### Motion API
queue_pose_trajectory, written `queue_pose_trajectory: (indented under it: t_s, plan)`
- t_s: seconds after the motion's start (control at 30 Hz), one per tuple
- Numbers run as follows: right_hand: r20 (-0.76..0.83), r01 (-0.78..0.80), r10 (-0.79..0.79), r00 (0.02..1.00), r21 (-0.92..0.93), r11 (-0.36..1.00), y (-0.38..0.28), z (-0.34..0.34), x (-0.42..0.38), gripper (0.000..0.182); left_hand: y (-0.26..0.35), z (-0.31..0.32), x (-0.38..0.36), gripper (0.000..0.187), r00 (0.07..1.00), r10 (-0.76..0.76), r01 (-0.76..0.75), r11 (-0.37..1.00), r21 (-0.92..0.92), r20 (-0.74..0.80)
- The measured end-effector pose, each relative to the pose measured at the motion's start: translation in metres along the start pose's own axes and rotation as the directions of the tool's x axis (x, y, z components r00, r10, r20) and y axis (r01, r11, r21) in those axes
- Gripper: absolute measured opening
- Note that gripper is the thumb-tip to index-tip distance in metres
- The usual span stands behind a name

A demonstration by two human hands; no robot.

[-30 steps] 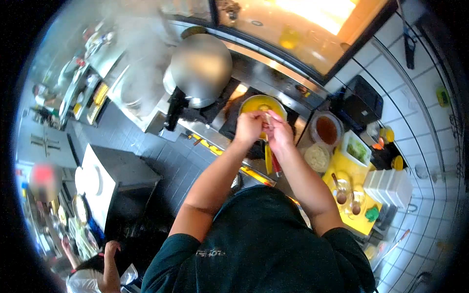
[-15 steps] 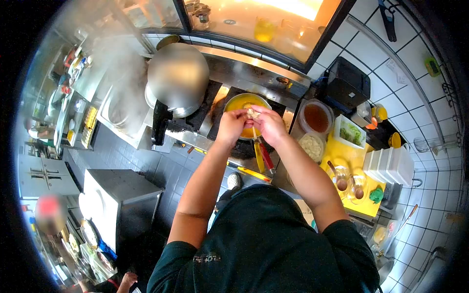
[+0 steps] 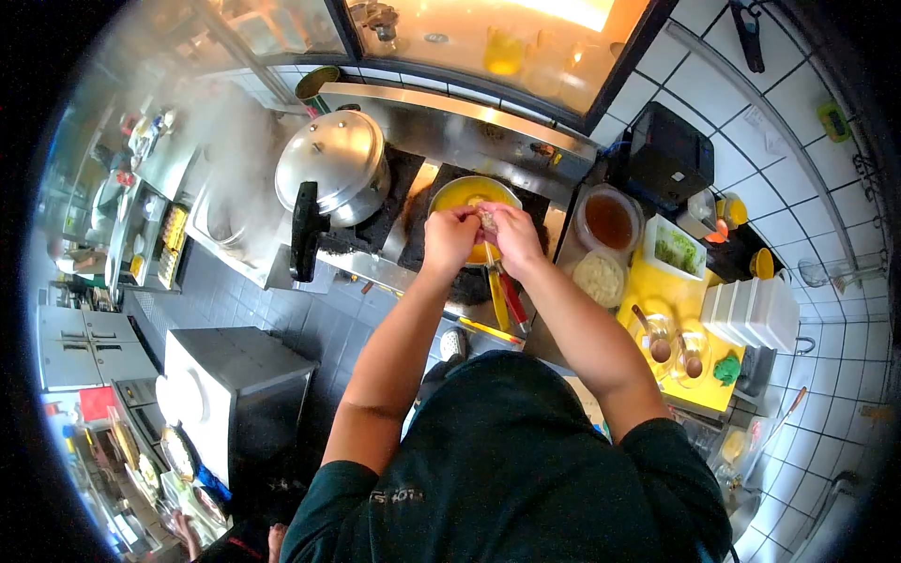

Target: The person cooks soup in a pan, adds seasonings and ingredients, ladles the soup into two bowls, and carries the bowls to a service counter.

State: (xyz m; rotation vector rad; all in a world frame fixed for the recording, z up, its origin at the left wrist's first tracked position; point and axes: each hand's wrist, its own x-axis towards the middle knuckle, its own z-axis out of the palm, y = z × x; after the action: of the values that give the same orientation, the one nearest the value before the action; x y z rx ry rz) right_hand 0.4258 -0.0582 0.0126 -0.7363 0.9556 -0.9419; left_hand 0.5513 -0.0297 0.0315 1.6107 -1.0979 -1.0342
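Stove (image 3: pixel 405 178): a round pan (image 3: pixel 508 188) sits on the right burner. Left hand (image 3: pixel 449 240) and right hand (image 3: pixel 515 238) meet above its yellow contents, fingertips pinching a pale piece (image 3: pixel 487 222). Lateral limits: lidded pot (image 3: pixel 328 159), left; sauce container (image 3: pixel 608 222), right. Yellow handle (image 3: pixel 497 302) and red handle (image 3: pixel 512 300) project nearside.

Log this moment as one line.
left hand: fingers on pale lump | right hand: same lump | pan: below hands, yellow contents | pot: lidded
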Motion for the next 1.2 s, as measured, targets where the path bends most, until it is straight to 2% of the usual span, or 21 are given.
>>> queue_pose_trajectory:
  t_s: [0.1, 0.17, 0.3, 0.33, 0.37, 0.4, 0.43, 0.47, 0.57, 0.63, 0.7, 0.73, 0.77, 0.8, 0.83, 0.87, 0.93, 1.0, 1.07, 1.1, 1.2]
  plan:
    - [-0.002, 0.102, -0.104, 0.995, -0.145, 0.984, 0.013, -0.001, 0.017, 0.027, 0.01, 0.001, 0.001, 0.018, 0.998, 0.044, -0.04, 0.996, 0.075, -0.054]
    - [0.054, 0.23, -0.224, 0.973, -0.311, 0.922, 0.017, -0.004, 0.029, 0.027, 0.006, -0.001, 0.01, 0.018, 0.975, 0.205, -0.186, 0.964, 0.188, -0.088]
    - [0.266, 0.507, -0.45, 0.853, -0.628, 0.59, -0.012, 0.007, 0.032, 0.03, 0.015, -0.008, 0.015, 0.02, 0.87, 0.479, -0.411, 0.834, 0.367, -0.114]
    - [0.326, 0.557, -0.484, 0.813, -0.677, 0.481, -0.014, 0.006, 0.037, 0.031, 0.016, -0.009, 0.017, 0.021, 0.819, 0.561, -0.473, 0.78, 0.41, -0.121]
    - [0.421, 0.661, -0.546, 0.725, -0.649, 0.377, 0.005, -0.002, 0.049, 0.025, -0.005, -0.006, 0.026, 0.019, 0.822, 0.566, -0.494, 0.761, 0.421, -0.061]
    - [0.404, 0.52, -0.338, 0.85, -0.745, 0.418, 0.036, -0.02, 0.068, 0.025, -0.037, -0.008, 0.033, 0.015, 0.905, 0.402, -0.404, 0.714, 0.572, 0.138]
    - [0.363, 0.376, -0.11, 0.925, -0.841, 0.389, 0.066, -0.039, 0.087, 0.024, -0.07, -0.009, 0.038, 0.011, 0.881, 0.439, -0.45, 0.667, 0.594, 0.175]
    - [0.391, 0.389, -0.032, 0.92, -0.899, 0.202, 0.041, -0.035, 0.069, 0.022, -0.082, -0.011, 0.053, 0.009, 0.845, 0.492, -0.506, 0.606, 0.614, 0.21]
    - [0.662, 0.691, -0.342, 0.667, -0.721, -0.05, 0.029, -0.033, 0.066, 0.014, -0.053, -0.018, 0.045, 0.008, 0.771, 0.628, -0.522, 0.53, 0.668, 0.104]
    - [0.612, 0.66, -0.435, 0.661, -0.75, -0.052, -0.006, -0.014, 0.046, 0.012, -0.016, -0.019, 0.036, 0.012, 0.727, 0.686, -0.507, 0.539, 0.672, -0.002]
    - [0.504, 0.592, -0.532, 0.681, -0.806, -0.006, -0.026, 0.0, 0.042, 0.011, 0.008, -0.012, 0.031, 0.005, 0.615, 0.783, -0.547, 0.511, 0.663, -0.096]
    - [0.543, 0.6, -0.368, 0.755, -0.799, 0.051, -0.026, -0.007, 0.05, 0.016, 0.008, -0.006, 0.031, 0.012, 0.642, 0.761, -0.559, 0.548, 0.622, -0.093]
    - [0.52, 0.523, -0.193, 0.832, -0.851, -0.042, -0.001, -0.018, 0.061, 0.027, -0.022, -0.012, 0.045, 0.024, 0.769, 0.614, -0.539, 0.471, 0.698, 0.179]
    - [0.49, 0.481, -0.139, 0.861, -0.872, -0.093, -0.002, -0.03, 0.053, 0.034, -0.052, -0.011, 0.055, 0.037, 0.827, 0.381, -0.546, 0.368, 0.753, 0.414]
    - [0.456, 0.442, -0.083, 0.886, -0.885, -0.149, -0.003, -0.042, 0.044, 0.041, -0.04, -0.006, 0.037, 0.058, 0.926, 0.156, -0.378, 0.372, 0.848, 0.345]
    - [0.421, 0.406, -0.028, 0.907, -0.89, -0.208, -0.004, -0.053, 0.035, 0.048, -0.044, -0.01, 0.038, 0.068, 0.928, 0.16, -0.371, 0.448, 0.813, 0.336]
    - [0.481, 0.485, -0.177, 0.859, -0.874, -0.023, -0.025, -0.096, 0.017, 0.041, -0.022, -0.016, 0.019, 0.066, 0.873, 0.375, -0.454, 0.394, 0.799, 0.311]
    - [0.189, 0.21, 0.127, 0.974, -0.961, -0.178, -0.075, -0.131, -0.01, 0.034, -0.01, -0.026, 0.006, 0.064, 0.844, 0.458, -0.494, 0.46, 0.738, 0.279]
    - [0.042, 0.038, -0.025, 0.999, -0.99, -0.138, -0.037, -0.244, 0.007, 0.016, 0.0, -0.031, -0.006, 0.061, 0.833, 0.51, -0.504, 0.538, 0.676, 0.214]
    - [0.035, 0.047, 0.055, 0.998, -0.967, -0.249, -0.05, -0.26, -0.01, 0.014, 0.005, -0.029, -0.013, 0.059, 0.839, 0.518, -0.49, 0.589, 0.643, 0.165]
    - [-0.161, -0.133, 0.102, 0.982, -0.962, -0.237, -0.038, -0.288, -0.037, 0.015, -0.001, -0.021, -0.028, 0.045, 0.854, 0.517, -0.443, 0.67, 0.596, 0.053]
